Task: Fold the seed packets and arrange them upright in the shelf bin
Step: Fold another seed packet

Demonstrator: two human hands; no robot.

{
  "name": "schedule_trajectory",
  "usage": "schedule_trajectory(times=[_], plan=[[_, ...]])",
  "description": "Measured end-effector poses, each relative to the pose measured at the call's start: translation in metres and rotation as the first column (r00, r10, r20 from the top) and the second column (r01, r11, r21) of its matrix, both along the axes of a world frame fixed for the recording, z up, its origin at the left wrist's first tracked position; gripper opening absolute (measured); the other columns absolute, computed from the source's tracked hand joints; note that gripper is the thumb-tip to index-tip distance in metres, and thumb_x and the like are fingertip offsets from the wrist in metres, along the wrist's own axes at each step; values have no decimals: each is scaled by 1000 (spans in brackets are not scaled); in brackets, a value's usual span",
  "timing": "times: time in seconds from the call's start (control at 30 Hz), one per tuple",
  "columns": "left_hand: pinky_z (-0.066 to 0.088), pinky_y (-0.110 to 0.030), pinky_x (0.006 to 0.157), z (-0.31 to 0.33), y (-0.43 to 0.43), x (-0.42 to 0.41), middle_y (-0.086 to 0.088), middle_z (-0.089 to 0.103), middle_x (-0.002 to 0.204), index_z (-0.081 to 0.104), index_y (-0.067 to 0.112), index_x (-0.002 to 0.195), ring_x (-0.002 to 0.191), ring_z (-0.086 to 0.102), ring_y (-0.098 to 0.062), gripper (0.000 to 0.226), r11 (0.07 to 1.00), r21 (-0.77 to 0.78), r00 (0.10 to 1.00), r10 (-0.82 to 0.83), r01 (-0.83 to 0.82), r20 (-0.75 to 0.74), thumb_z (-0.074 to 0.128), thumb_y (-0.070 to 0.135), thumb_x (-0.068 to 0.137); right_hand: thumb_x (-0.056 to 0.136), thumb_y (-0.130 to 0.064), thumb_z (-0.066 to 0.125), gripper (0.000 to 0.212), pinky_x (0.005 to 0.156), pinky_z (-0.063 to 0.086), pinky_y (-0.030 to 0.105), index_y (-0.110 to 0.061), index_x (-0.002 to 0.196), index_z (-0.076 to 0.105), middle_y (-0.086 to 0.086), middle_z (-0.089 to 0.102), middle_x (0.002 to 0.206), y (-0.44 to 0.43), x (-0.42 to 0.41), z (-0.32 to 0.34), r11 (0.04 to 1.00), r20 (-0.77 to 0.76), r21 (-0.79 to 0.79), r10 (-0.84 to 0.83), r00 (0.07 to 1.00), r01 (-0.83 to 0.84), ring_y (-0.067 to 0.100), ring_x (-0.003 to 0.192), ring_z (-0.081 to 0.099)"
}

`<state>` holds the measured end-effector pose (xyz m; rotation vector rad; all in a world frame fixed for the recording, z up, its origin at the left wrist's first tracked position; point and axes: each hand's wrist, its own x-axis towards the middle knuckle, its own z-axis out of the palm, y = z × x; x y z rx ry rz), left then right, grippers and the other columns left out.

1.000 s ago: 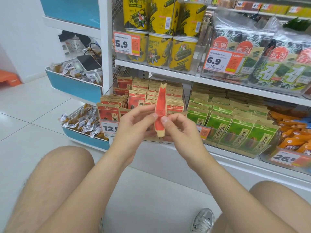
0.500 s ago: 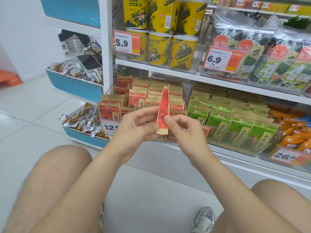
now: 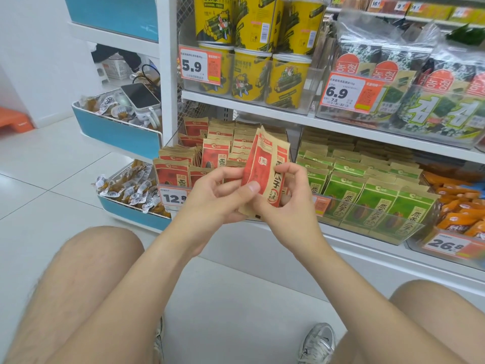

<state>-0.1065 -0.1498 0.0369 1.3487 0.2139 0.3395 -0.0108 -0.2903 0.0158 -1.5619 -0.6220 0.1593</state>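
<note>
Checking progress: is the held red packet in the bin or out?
Out: left hand and right hand grip the red packet before the bin.

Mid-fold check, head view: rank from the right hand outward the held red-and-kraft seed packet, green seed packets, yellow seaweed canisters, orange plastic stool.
1. Red-and-kraft seed packet, gripped in the right hand.
2. Green seed packets, just right, same shelf.
3. Yellow seaweed canisters, shelf above.
4. Orange plastic stool, floor, far left.
</note>
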Motion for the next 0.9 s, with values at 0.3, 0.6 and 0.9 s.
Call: schedule_trajectory(times=[0.3,0.6,0.9], plan=[[68,-42,82,-5,6,6,-13,82,112,59,7,130,102,80,-32,26,963,-164,976,216,-215,-11,65,10,106,103,-19,72,22,64,58,33,-9,121,73,9,82,94,-4,9,11,996,-210,-27,76,975,-84,20,73,72],[67,-42,85,-5,9,7,-15,81,113,59,6,131,104,80,-32,28,942,-264,979,201,-206,-44,65,9,104,101,-16,73,17,53,49,24,-5,89,77,10,75,73,-5,12,9,993,-225,-27,109,968,-118,14,57,63],[65,-46,91,-8,13,9,-17,79,120,53,4,143,111,77,-38,37,950,-223,975,224,-217,4,62,10,107,97,8,64,23,62,55,27,-1,113,78,20,77,90,-7,11,12,977,-341,65,212,916,-202,22,68,68]])
